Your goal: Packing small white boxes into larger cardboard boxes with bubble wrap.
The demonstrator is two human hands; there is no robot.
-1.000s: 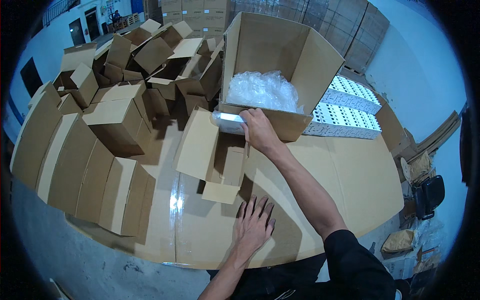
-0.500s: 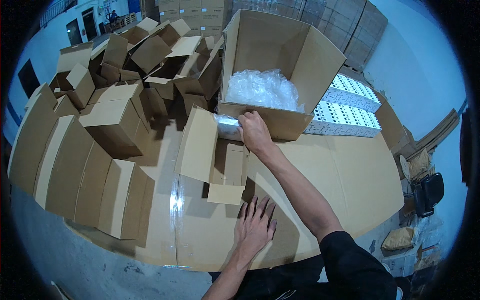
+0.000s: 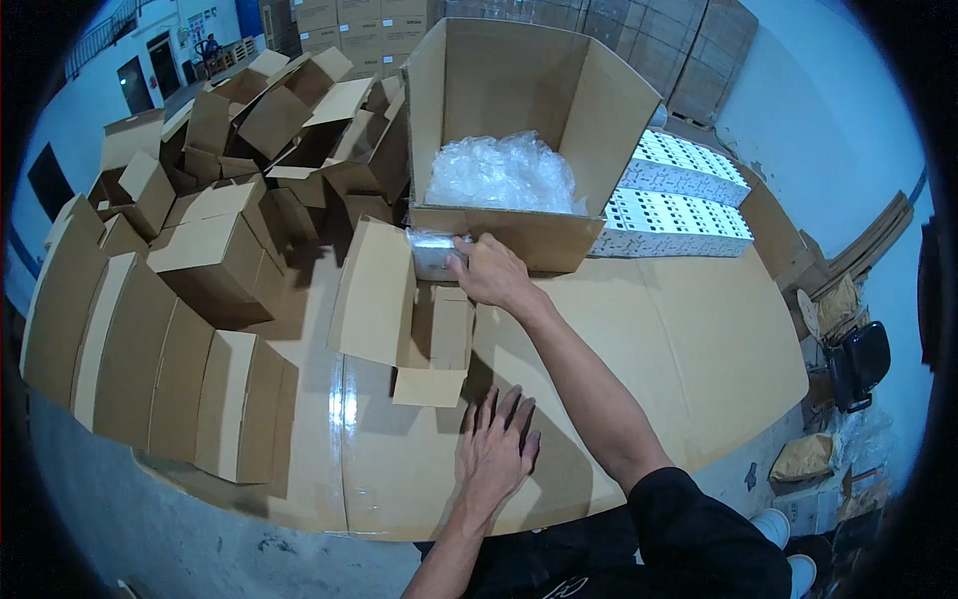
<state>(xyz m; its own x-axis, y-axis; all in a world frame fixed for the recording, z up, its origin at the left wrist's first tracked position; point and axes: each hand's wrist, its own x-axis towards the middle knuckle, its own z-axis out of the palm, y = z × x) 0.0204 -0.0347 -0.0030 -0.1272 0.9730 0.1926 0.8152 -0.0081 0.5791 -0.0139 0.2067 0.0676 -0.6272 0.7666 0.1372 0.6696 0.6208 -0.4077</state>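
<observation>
Here, right hand gripping plastic-wrapped packet

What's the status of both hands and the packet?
Right hand closed on plastic-wrapped packet at small open carton. Left hand flat on cardboard-covered table. Nothing blocking.

On my feed both forearms are bare to above the elbow, and neither the left hand nor the right hand wears a glove, ring or watch. A black short-sleeved top covers the right upper arm and chest, with a faint pale marking at the chest.
</observation>
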